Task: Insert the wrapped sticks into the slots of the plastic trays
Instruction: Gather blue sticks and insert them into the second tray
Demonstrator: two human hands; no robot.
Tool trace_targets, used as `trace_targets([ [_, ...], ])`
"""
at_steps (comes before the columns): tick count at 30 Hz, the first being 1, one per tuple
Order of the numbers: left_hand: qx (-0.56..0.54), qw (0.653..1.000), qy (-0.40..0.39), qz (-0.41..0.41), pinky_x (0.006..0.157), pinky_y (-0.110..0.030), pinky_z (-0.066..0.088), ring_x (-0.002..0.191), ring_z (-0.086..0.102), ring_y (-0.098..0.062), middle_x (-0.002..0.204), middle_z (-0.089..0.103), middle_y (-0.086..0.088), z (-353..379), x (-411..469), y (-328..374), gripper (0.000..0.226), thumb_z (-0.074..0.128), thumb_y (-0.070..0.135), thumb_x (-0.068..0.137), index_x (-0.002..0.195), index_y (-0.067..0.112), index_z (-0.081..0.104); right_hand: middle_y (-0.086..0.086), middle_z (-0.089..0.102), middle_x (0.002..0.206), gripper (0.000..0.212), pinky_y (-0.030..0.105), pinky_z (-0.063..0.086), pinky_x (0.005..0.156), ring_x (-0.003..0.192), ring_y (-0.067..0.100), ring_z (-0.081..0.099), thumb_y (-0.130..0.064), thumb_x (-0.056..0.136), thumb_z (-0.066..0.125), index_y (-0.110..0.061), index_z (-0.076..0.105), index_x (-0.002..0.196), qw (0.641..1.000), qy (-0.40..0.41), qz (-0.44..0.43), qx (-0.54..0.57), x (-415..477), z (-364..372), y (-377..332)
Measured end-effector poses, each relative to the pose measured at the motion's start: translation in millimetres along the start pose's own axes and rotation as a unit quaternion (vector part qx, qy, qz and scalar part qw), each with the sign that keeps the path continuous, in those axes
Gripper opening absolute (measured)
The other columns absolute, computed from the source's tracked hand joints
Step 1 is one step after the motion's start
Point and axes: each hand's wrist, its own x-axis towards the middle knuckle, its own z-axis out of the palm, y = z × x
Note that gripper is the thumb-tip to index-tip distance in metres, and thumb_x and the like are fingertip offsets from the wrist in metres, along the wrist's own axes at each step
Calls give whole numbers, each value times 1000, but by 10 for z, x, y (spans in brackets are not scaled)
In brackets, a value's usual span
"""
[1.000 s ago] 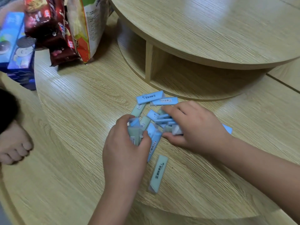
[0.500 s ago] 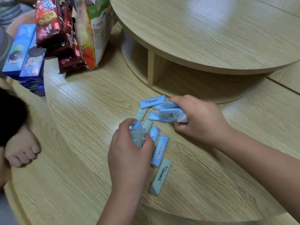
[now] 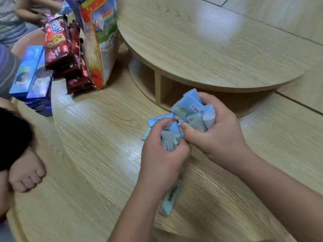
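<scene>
Can't count wrapped sticks [image 3: 170, 141] in left hand [image 3: 162, 154]: mostly covered by curled fingers. Same with bundle [image 3: 193, 109] in right hand [image 3: 220, 137], lower ends buried in palm. Can't read label print, too small and blurred. Seeing only near half of loose stick [image 3: 170, 199], rest under left wrist. Far left: snack bag [image 3: 101, 41] cropped by top edge. Left: foot [image 3: 26, 173] cut by edge.

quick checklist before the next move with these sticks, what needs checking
1. Left hand grip on its sticks: ok, fingers curled round them.
2. Right hand grip on its bundle: ok.
3. Plastic tray in view: not ok, none seen.
4. A hand free for inserting: not ok, both full.
5. Loose stick on the table: ok, lying flat by the left forearm.
6. Wrappers intact: cannot tell.
</scene>
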Motion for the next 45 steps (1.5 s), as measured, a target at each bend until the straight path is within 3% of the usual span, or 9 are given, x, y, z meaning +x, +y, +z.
trace_targets([
  [5,-43,998,-42,-8,70,-31,58,83,71,-17,93,71,-2,193,-26,-24,29,72,22,74,100,31,65,-11,66,71,35,23,54,61,66,3,64,3,79,74,-24,64,99,977,111,88,162,-147,-21,24],
  [10,-30,998,-46,-31,74,-43,58,78,69,-21,86,71,-4,405,-144,-107,25,72,26,70,94,29,64,-9,66,72,29,35,58,65,66,10,64,-7,78,78,-22,64,99,953,196,145,181,-319,-8,194],
  [13,-23,999,-25,-39,73,-42,60,79,70,-19,87,72,0,466,-181,-140,29,72,25,69,97,27,66,-7,68,75,27,41,60,70,69,14,66,-9,79,77,-27,64,95,948,217,158,173,-380,20,238],
  [21,-25,998,33,-37,62,-23,54,69,66,-7,84,70,6,455,-149,-94,28,77,13,76,97,27,66,-15,67,75,31,20,52,62,66,1,63,-9,82,76,-21,63,107,964,182,149,123,-435,-117,282],
  [23,-24,999,22,-28,61,-20,53,68,64,-4,83,68,5,415,-109,-55,29,76,9,79,101,25,66,-14,66,75,30,23,53,62,66,2,63,-10,82,76,-23,63,106,966,172,157,117,-440,-141,312],
  [28,-43,995,-81,-27,77,-35,60,89,71,-21,97,72,-4,403,-137,-13,33,79,15,79,105,30,65,-5,69,81,31,34,60,70,75,14,71,-9,84,74,-19,61,110,950,173,186,182,-382,-153,316],
  [31,-61,991,-117,-31,72,-26,58,89,72,-15,98,72,0,360,-152,-18,37,81,11,79,102,35,65,5,71,89,27,45,62,74,86,29,73,-9,88,71,-17,60,111,943,135,183,243,-395,-156,269],
  [40,-79,989,-116,-43,70,-31,58,87,73,-25,101,72,-6,379,-134,-50,42,82,9,77,106,33,64,5,70,94,28,34,59,67,85,25,74,-16,96,57,-19,52,123,927,67,173,327,-464,-130,174],
  [45,-84,993,-83,-25,71,-23,57,90,72,-10,104,73,8,517,-187,-55,43,79,10,81,115,31,63,8,68,96,32,35,59,69,85,25,72,-14,100,51,-22,49,131,906,75,182,375,-488,-90,162],
])
